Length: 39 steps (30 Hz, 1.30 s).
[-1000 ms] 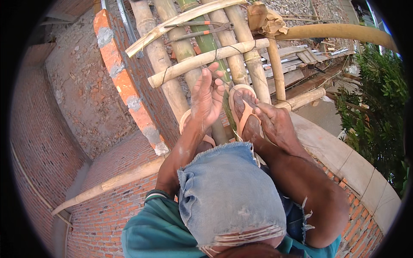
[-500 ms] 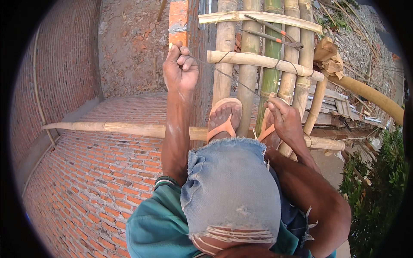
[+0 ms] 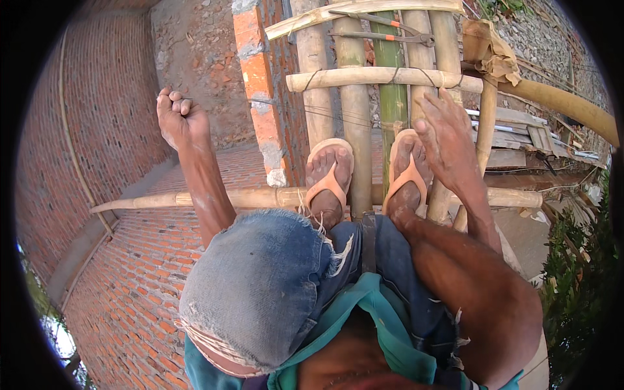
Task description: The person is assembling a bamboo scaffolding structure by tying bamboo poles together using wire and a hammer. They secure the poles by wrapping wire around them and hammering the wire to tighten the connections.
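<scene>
My left hand [image 3: 185, 123] is raised out past the brick wall's end, its fingers curled closed. A thin dark wire [image 3: 312, 109], blurred, stretches between that hand's side and the bamboo poles; its grip point is hard to make out. My right hand [image 3: 448, 140] is over the right-hand poles, fingers stretched out and holding nothing visible. Its fingertips reach the near bamboo crosspiece [image 3: 364, 77], which wire ties bind to the upright-running poles [image 3: 353, 110]. A green bamboo pole [image 3: 388, 97] runs among them. Pincers [image 3: 390, 31] with orange-marked handles lie by the far crosspiece [image 3: 305, 19].
My sandalled feet [image 3: 331, 172] stand on the poles. A narrow brick wall top [image 3: 257, 84] rises on the left, above a rubble-strewn drop. A horizontal bamboo pole [image 3: 149, 200] crosses below. To the right are a thick bamboo pole [image 3: 559, 107], crumpled brown paper [image 3: 497, 52] and leafy plants [image 3: 578, 260].
My left hand has swung left, away from the poles. My right hand has moved forward and its pinch has opened. The view has shifted, and my left knee now appears farther left.
</scene>
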{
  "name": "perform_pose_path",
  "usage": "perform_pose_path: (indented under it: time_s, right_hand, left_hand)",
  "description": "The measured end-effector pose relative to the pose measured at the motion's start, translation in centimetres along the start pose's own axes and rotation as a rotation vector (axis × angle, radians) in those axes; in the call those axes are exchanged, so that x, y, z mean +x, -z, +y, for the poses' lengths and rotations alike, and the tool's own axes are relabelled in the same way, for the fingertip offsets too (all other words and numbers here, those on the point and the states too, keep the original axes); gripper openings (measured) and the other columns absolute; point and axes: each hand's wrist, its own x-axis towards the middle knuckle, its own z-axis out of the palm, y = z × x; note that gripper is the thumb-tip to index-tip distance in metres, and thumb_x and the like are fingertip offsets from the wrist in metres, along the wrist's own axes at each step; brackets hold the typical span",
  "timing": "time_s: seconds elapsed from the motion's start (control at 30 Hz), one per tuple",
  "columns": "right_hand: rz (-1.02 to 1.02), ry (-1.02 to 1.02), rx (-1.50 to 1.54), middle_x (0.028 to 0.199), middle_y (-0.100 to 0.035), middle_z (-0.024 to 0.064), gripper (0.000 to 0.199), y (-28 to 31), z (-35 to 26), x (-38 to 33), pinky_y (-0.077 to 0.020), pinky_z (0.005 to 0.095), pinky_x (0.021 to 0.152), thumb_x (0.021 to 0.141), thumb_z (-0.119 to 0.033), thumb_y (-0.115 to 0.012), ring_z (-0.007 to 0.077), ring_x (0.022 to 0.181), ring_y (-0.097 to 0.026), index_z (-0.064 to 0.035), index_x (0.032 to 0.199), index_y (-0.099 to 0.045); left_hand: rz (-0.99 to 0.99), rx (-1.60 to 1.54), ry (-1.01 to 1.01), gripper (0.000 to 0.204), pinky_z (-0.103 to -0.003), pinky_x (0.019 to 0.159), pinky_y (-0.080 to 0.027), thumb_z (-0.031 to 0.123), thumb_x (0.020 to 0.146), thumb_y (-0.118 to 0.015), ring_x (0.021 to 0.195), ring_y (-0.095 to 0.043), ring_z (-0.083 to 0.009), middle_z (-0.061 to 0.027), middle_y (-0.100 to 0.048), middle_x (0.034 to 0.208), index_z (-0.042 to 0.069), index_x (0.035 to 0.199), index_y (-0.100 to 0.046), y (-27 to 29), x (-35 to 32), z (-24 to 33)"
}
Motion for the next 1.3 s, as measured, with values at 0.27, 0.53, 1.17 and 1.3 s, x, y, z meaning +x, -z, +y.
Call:
perform_pose_path:
  time_s: [0.27, 0.53, 1.17, 1.3]
  right_hand:
    - [0.23, 0.134, 0.14, 0.125, -0.067, 0.0169, 0.044, 0.0, -3.7, 3.9, -0.0424, 0.0473, 0.108, 0.095, -0.023, -0.068, 0.0375, 0.124, -0.06, -0.0043, 0.134, -0.061]
    - [0.087, -0.019, 0.8, 0.085, -0.07, 0.0199, 0.019, -6.5, -5.4, 2.0, -0.054, 0.0483, 0.064, 0.097, -0.018, -0.065, 0.0416, 0.079, -0.069, -0.0038, 0.109, -0.069]
    - [-1.131, -0.186, 1.273, 0.093, -0.062, 0.0044, 0.047, -3.8, -2.6, -2.2, -0.0453, 0.0298, 0.079, 0.108, -0.045, -0.05, 0.014, 0.081, -0.056, -0.0014, 0.105, -0.066]
    - [-0.859, -0.631, 1.722, 0.088, -0.056, -0.0049, 0.035, -3.2, -1.4, -3.6, -0.0398, 0.0241, 0.066, 0.107, -0.04, -0.056, 0.0057, 0.074, -0.048, -0.0081, 0.116, -0.066]
  left_hand:
    - [0.022, -0.006, 0.034, 0.005, -0.02, 0.042, -0.042, 0.005, 0.106, -0.052, 0.062, -0.052, -0.0102, -0.0072, -0.054, 0.079, 0.0, 0.106, -0.052, -2.2, 1.1, -1.3]
    - [0.127, -0.065, 0.169, 0.01, -0.019, 0.045, -0.041, 0.008, 0.106, -0.055, 0.058, -0.047, -0.0072, -0.008, -0.055, 0.081, 0.0, 0.112, -0.055, -3.0, -2.0, -2.5]
    - [-0.274, -0.472, 0.471, 0.018, -0.022, 0.052, -0.043, 0.02, 0.106, -0.059, 0.06, -0.055, -0.0078, -0.0074, -0.068, 0.086, 0.003, 0.105, -0.067, 2.3, -4.7, -10.2]
    - [-0.187, -0.656, 0.459, 0.012, -0.021, 0.054, -0.05, 0.014, 0.102, -0.064, 0.065, -0.06, -0.0087, -0.0082, -0.065, 0.083, 0.002, 0.1, -0.066, 3.6, -4.9, -12.3]
